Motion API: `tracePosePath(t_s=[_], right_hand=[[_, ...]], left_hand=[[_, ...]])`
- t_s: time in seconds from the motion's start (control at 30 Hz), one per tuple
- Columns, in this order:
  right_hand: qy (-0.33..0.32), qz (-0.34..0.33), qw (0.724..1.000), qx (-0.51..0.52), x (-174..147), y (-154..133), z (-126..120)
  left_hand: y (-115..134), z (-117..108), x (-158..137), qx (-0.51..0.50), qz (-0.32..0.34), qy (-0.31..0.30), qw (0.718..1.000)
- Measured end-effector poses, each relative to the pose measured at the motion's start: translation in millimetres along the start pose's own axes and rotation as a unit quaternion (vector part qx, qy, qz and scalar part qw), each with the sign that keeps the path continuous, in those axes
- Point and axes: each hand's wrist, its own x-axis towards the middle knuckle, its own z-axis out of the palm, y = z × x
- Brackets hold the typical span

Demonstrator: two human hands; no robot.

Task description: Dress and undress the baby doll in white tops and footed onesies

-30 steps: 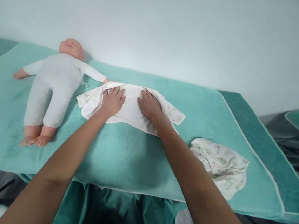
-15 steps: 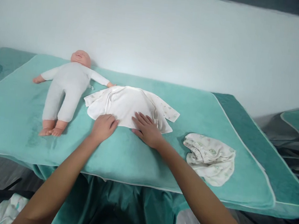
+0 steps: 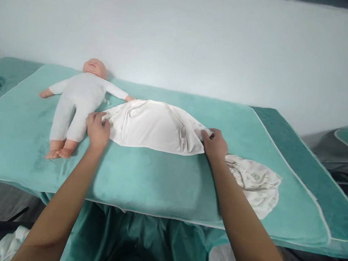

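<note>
White cloth bundle (image 3: 4, 245): in the lower left corner, cut off by the frame and partly behind the left forearm.
Dark green drape (image 3: 148, 239): hanging in folds below the table's near edge.
Green mat (image 3: 156, 186): spread flat over the table, pale piping along its border.
Patterned garment (image 3: 257, 181): crumpled on the mat at the right, a gathered edge showing, partly behind the right forearm.
Left hand (image 3: 99, 129): thumb and curled fingers drawn nearly together, pinching the end of the left sleeve; the fingers hide part of the cuff.
Right hand (image 3: 214, 141): thumb and fingertips close, a small dark gap between them, pinching the end of the right sleeve.
White shirt (image 3: 156, 124): on the mat midway between the hands, body flat, sleeves angled out and down, a small tag near its right side.
Baby doll (image 3: 80, 97): on its back left of the shirt, arms outspread, one hand at the shirt's upper left edge; contact is unclear.
Wall (image 3: 185, 41): pale, behind the table.
</note>
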Motion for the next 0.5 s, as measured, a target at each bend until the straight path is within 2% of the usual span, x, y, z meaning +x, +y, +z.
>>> tracePosePath(t_s=[0.1, 0.2, 0.3, 0.4, 0.5], right_hand=[[0.001, -0.012, 1.000, 0.007, 12.6, 0.3, 6.4], [0.088, -0.028, 0.992, 0.084, 28.9, 6.2, 11.9], [0.175, -0.036, 0.974, 0.140, 41.2, 15.1, 17.1], [0.185, -0.046, 0.968, 0.162, 43.5, 21.9, 21.5], [0.180, -0.071, 0.968, 0.158, 40.8, 25.7, 25.0]], left_hand=[[-1.9, 1.4, 0.3, 0.068, -0.003, -0.042, 0.997], [2.4, 3.0, -5.5, 0.080, -0.018, -0.047, 0.996], [0.9, 4.6, -8.1, 0.016, -0.006, -0.027, 1.000], [-6.0, 6.5, -6.8, -0.078, 0.036, 0.014, 0.996], [-9.6, 6.9, -5.7, -0.124, 0.050, 0.035, 0.990]])
